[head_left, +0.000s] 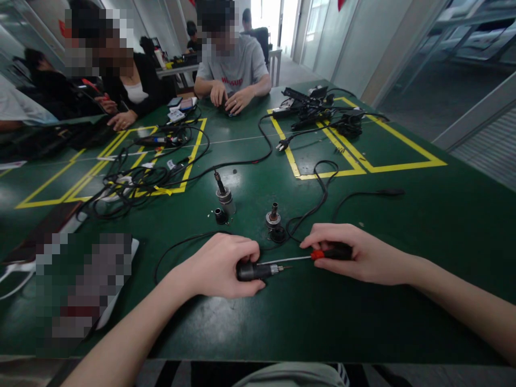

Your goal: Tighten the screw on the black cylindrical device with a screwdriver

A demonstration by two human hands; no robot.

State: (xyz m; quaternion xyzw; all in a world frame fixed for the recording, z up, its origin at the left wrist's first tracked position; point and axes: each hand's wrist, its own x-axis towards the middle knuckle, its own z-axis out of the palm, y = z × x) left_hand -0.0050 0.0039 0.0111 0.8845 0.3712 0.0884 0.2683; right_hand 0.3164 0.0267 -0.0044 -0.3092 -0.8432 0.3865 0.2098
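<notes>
My left hand (228, 266) is closed round a black corded rotary tool (258, 270), whose metal nose and thin bit point right. In my right hand (355, 252) is a screwdriver (328, 253) with a red and black handle. Its shaft runs left and meets the tool's body near my left fingers; the exact spot of the tip is hidden. Beyond my hands stands a metal motor part (224, 199) with a dark shaft, a small black cap (220, 216) beside it. Closer to the middle are a round metal part with a stem (273, 216) and a black ring (278, 233).
Black cables (322, 199) cross the green table (403, 312). A pixelated flat device (92, 285) lies at left. Tangled cords (133, 183) and piled black tools (310, 107) lie on yellow-taped areas. Across the table, a person in a grey shirt (231, 70) handles something small.
</notes>
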